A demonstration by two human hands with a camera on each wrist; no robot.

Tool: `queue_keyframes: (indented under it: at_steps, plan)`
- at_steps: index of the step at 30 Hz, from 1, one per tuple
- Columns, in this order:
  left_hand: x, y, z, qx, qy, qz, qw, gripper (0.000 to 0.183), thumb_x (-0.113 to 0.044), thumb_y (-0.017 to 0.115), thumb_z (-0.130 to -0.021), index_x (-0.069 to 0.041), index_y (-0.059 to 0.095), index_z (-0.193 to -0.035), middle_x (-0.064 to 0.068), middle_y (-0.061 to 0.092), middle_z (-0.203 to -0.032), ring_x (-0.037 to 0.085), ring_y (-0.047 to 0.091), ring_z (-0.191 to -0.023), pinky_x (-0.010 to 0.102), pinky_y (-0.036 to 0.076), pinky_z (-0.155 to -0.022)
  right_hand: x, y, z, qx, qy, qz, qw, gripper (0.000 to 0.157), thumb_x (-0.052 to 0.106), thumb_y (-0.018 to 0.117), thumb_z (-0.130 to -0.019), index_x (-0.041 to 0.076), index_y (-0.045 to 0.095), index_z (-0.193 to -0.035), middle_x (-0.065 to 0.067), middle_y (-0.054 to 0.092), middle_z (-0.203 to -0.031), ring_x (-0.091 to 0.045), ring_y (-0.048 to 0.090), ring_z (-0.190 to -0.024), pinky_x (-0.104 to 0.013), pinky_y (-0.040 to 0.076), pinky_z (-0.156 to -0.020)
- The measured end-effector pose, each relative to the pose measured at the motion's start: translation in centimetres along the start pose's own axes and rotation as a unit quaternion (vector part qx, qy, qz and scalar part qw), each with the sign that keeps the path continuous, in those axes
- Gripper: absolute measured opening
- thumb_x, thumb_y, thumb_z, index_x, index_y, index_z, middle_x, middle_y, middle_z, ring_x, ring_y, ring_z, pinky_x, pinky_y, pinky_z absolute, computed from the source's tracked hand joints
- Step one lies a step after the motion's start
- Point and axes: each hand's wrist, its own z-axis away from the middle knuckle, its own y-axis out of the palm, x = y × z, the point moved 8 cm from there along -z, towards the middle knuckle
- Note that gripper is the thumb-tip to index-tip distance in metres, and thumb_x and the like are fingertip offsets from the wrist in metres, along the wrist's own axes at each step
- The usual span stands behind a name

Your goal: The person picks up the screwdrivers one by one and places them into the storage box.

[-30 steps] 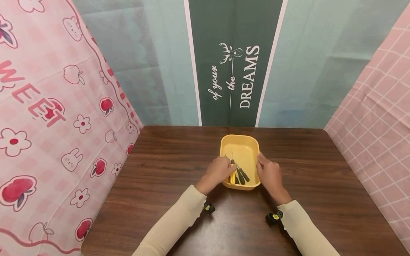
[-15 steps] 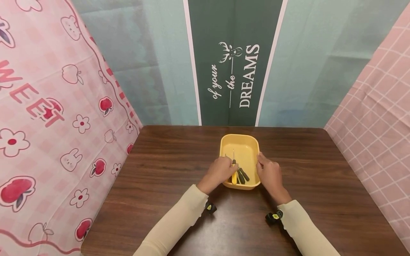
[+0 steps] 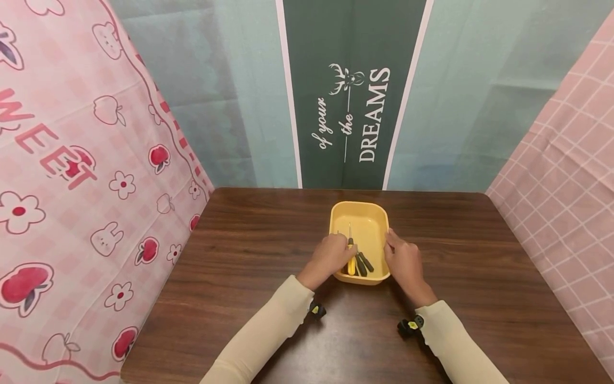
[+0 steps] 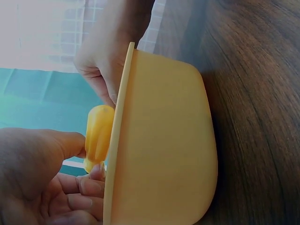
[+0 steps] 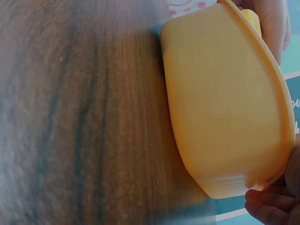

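Note:
A yellow plastic bin (image 3: 361,216) stands on the wooden table in the head view. My left hand (image 3: 330,255) reaches over its left rim and pinches a screwdriver with a yellow handle (image 3: 352,265), whose thin shaft points toward the far side. In the left wrist view, thumb and fingers meet around this handle (image 4: 98,133) just above the rim. My right hand (image 3: 404,262) grips the bin's right wall near the rim. Several black-handled screwdrivers (image 3: 362,265) lie inside; the left hand partly hides the bin's left side and what lies there.
The dark wood table (image 3: 249,240) extends around the bin. Behind it hangs a green cloth (image 3: 345,176) with white lettering. Pink patterned cloths flank both sides, the left one (image 3: 122,213) with fruit and the right one (image 3: 566,176) with a grid.
My left hand and the yellow-handled screwdriver have shifted slightly to the right over the bin. The right hand and the bin have stayed in place.

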Motion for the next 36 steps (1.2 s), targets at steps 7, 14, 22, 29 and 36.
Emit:
queue_keyframes:
  at_steps: [7, 14, 22, 29, 36]
  plan:
    - [-0.6, 0.0, 0.0, 0.001, 0.011, -0.019, 0.9998, 0.048, -0.037, 0.058, -0.1, -0.016, 0.049, -0.057, -0.003, 0.045, -0.055, 0.013, 0.046, -0.047, 0.027, 0.037, -0.046, 0.0, -0.1, 0.0, -0.002, -0.002, 0.002, 1.0, 0.027, 0.001, 0.067, -0.091, -0.004, 0.072, -0.117, -0.02, 0.068, -0.121, -0.028, 0.064, -0.057, -0.046, 0.049, -0.051]
    - [-0.5, 0.3, -0.2, 0.001, 0.007, -0.03, 0.9995, 0.046, -0.037, 0.058, -0.1, -0.016, 0.051, -0.059, -0.003, 0.048, -0.058, 0.011, 0.047, -0.048, 0.025, 0.037, -0.046, -0.1, 0.0, 0.0, -0.001, 0.0, -0.002, 1.0, 0.027, 0.001, 0.067, -0.091, -0.005, 0.072, -0.117, -0.02, 0.067, -0.122, -0.04, 0.072, -0.074, -0.052, 0.053, -0.057]
    - [-0.5, 0.8, -0.6, -0.002, 0.015, -0.04, 0.9991, 0.047, -0.036, 0.057, -0.1, -0.017, 0.051, -0.058, -0.003, 0.049, -0.058, 0.011, 0.047, -0.049, 0.025, 0.037, -0.046, -0.1, 0.1, -0.1, 0.004, 0.003, -0.002, 1.0, 0.027, 0.0, 0.066, -0.092, -0.005, 0.071, -0.117, -0.021, 0.067, -0.122, -0.042, 0.072, -0.082, -0.053, 0.054, -0.06]
    - [-0.7, 1.0, -0.6, -0.009, 0.017, -0.068, 0.9975, 0.044, -0.037, 0.056, -0.101, -0.017, 0.055, -0.062, -0.002, 0.051, -0.062, 0.012, 0.048, -0.051, 0.027, 0.039, -0.046, -0.2, 0.2, 0.0, 0.011, 0.009, -0.002, 1.0, 0.027, 0.001, 0.066, -0.093, -0.005, 0.071, -0.119, -0.02, 0.066, -0.124, -0.041, 0.072, -0.083, -0.052, 0.054, -0.061]
    - [-0.8, 1.2, -0.4, -0.009, 0.017, -0.087, 0.996, 0.045, -0.037, 0.056, -0.101, -0.017, 0.054, -0.06, -0.002, 0.052, -0.062, 0.013, 0.047, -0.052, 0.03, 0.04, -0.046, -0.2, 0.2, 0.2, 0.016, 0.019, -0.004, 1.0, 0.028, 0.002, 0.067, -0.093, -0.005, 0.07, -0.12, -0.019, 0.066, -0.125, -0.043, 0.07, -0.094, -0.053, 0.056, -0.066]
